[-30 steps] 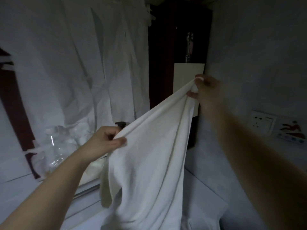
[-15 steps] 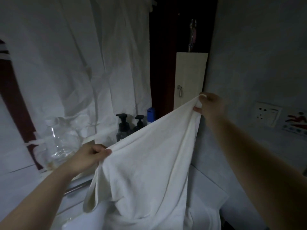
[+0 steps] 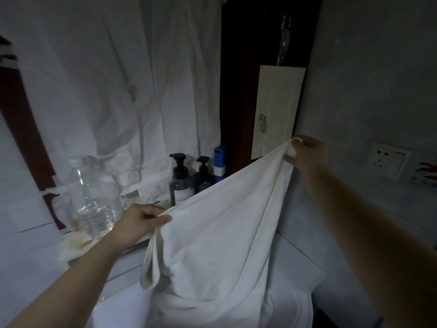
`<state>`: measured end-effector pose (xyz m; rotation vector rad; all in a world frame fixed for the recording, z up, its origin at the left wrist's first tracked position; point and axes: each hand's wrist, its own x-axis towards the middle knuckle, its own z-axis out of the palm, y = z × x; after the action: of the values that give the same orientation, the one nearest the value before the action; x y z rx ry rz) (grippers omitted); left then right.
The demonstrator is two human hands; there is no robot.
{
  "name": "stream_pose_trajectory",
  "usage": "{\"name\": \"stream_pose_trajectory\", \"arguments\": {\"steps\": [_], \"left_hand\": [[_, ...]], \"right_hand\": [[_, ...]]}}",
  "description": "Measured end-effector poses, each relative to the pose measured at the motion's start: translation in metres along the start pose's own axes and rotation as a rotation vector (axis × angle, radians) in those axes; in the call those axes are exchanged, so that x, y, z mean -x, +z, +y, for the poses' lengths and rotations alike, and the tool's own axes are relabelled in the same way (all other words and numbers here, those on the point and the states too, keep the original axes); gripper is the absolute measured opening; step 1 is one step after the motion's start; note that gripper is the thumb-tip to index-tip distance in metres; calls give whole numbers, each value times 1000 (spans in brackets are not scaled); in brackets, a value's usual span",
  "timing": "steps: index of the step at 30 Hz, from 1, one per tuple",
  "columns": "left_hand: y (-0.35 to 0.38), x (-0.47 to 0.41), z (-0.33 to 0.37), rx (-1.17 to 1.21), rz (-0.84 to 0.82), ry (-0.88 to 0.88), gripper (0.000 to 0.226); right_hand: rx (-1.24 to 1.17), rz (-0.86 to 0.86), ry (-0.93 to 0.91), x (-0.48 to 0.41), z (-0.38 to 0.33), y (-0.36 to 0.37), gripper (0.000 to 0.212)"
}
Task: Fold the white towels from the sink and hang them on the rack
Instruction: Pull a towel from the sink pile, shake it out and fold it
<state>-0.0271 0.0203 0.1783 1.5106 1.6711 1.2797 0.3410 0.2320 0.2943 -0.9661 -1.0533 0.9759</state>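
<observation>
dim bathroom shot, pretty murky. over at the left end of the counter (image 3: 35,268) a clear plastic jug (image 3: 94,200) is standing with a little water sitting in the bottom, and something pale and crumpled is lying just in front of it, can't tell what. white robes (image 3: 118,79) are hanging down behind, filling most of the back.

the left hand (image 3: 139,221) is pinching one top corner of a white towel (image 3: 220,245), thumb on the near side and fingers curled tight around the cloth. a loose flap is drooping just under that hand.

behind the towel's top edge, at the back of the counter, two dark pump bottles (image 3: 181,181) are standing side by side, with a blue and white container (image 3: 219,164) just to their right.

the towel is stretching up and to the right in a slanted line, hanging in the air in front of the person, its lower part dropping out of the bottom of the frame, so where it's ending i can't tell.

the right hand (image 3: 307,155) is holding the other top corner higher up, fingers closed on bunched fabric, near a pale wooden panel (image 3: 276,110) with a small hook. a wall socket (image 3: 387,159) is sitting on the right wall.
</observation>
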Motion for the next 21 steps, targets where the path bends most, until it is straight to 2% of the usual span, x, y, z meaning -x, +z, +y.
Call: {"name": "stream_pose_trajectory", "arguments": {"steps": [4, 7, 10, 14, 21], "left_hand": [[2, 9, 0, 48, -86, -31, 15], [9, 13, 0, -27, -165, -18, 8], [15, 11, 1, -75, -90, -62, 2], [15, 10, 2, -34, 76, -173, 15], [14, 3, 0, -86, 175, -226, 11]], "right_hand": [[-35, 30, 13, -1, 2, -2, 19], [-20, 35, 12, -1, 3, 0, 17], [-40, 39, 18, 0, 2, 4, 24], [-19, 37, 15, 0, 3, 3, 24], [-4, 38, -2, 1, 6, 2, 28]]}}
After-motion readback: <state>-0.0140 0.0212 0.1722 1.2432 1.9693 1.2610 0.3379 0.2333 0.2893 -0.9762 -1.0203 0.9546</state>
